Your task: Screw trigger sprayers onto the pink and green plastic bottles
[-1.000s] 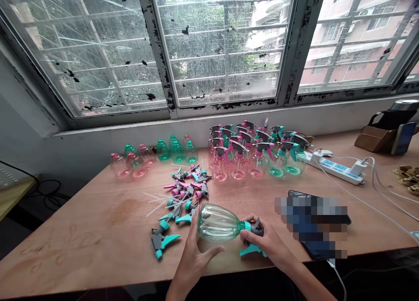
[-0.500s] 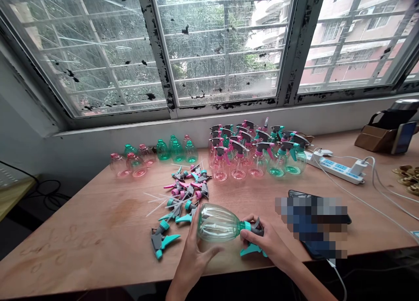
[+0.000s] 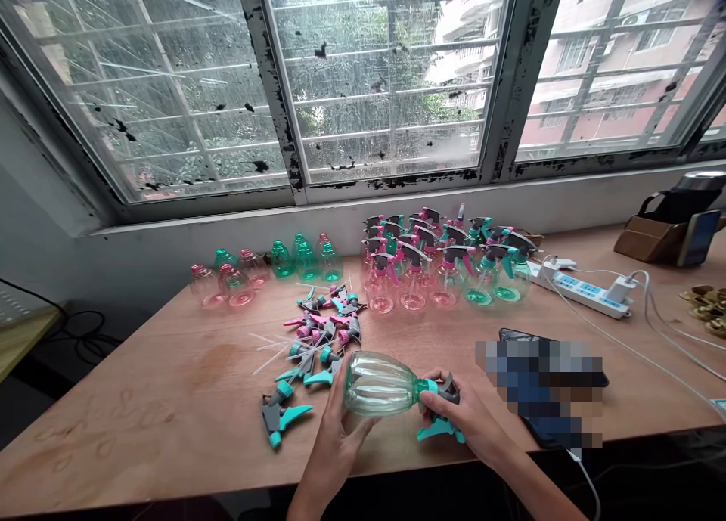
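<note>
A clear green spray bottle [image 3: 379, 385] lies sideways between my hands above the table's front edge, its neck to the right. My left hand [image 3: 339, 430] cups the bottle's base end, thumb underneath. My right hand [image 3: 454, 411] is closed round the grey and teal spray head [image 3: 441, 429] at the neck, its teal trigger pointing down. The teal collar meets the bottle's neck. Left of my left hand a loose teal and grey spray head [image 3: 279, 415] lies on the wood. Behind it sits a heap of pink and teal spray heads [image 3: 323, 328] with thin white tubes.
Several capless pink and green bottles [image 3: 306, 262] stand at the back left. Bottles with spray heads [image 3: 414, 275] crowd the back middle. A white power strip [image 3: 584, 290] with cables lies to the right, near a phone [image 3: 553, 355] partly blurred out. A brown box [image 3: 649, 241] stands far right.
My left thumb has drawn in closer under the bottle. The right hand and spray head have shifted very slightly to the right; the rest looks the same.
</note>
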`<action>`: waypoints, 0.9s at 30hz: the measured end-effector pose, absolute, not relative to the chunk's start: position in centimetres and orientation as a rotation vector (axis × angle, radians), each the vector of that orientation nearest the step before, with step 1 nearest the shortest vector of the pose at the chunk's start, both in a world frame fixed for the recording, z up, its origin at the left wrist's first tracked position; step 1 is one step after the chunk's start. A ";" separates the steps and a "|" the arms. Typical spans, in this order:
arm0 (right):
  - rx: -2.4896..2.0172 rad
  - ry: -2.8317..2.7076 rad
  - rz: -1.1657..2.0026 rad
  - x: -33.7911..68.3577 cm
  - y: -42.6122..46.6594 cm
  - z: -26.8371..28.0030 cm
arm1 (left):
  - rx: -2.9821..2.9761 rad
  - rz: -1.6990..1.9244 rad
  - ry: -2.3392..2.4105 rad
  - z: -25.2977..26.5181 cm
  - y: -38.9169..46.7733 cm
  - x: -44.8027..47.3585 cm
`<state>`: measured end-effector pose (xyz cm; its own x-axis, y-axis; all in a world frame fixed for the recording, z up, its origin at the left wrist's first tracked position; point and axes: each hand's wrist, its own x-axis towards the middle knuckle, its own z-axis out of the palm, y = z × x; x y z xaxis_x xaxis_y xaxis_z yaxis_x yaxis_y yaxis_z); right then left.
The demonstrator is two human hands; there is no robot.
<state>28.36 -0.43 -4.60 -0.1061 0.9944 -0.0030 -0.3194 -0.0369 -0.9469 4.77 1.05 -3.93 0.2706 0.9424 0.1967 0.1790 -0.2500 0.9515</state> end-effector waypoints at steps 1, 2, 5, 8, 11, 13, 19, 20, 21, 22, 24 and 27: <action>-0.932 -1.040 1.431 28.3 -0.5 -4.5 | 1.637 1.068 1.051 -4.0 1.0 4.8; -0.940 -1.057 1.424 28.3 -0.5 -4.5 | 1.624 1.069 1.054 -4.0 1.0 4.8; -0.971 -1.108 1.403 28.3 -0.7 -4.1 | 1.576 1.078 1.067 -4.2 0.9 4.7; -0.977 -1.117 1.388 28.3 -0.7 -4.0 | 1.578 1.060 1.056 -4.0 0.9 4.7; -0.966 -1.099 1.391 28.3 -0.5 -4.1 | 1.626 1.058 1.040 -3.6 0.9 4.8; -0.960 -1.076 1.396 28.3 -0.5 -4.2 | 1.651 1.055 1.041 -3.3 0.9 4.8; -0.992 -1.099 1.379 28.3 -0.7 -4.0 | 1.634 1.050 1.060 -3.4 0.6 4.8; -0.996 -1.109 1.376 28.3 -0.7 -4.0 | 1.627 1.058 1.058 -3.5 0.6 4.8; -0.999 -1.116 1.376 28.3 -0.7 -4.0 | 1.620 1.064 1.054 -3.6 0.6 4.8; -0.999 -1.120 1.377 28.3 -0.8 -4.0 | 1.615 1.067 1.051 -3.7 0.6 4.8; -0.990 -1.118 1.384 28.3 -0.8 -4.2 | 1.607 1.077 1.054 -3.8 0.7 4.8; -0.973 -1.081 1.377 28.4 -0.8 -4.4 | 1.635 1.080 1.070 -3.6 0.7 4.9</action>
<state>28.45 -0.82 -4.45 -0.0838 0.9963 0.0165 -0.2521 -0.0052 -0.9677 4.86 0.74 -3.63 0.2510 0.9484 0.1936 0.1850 -0.2433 0.9521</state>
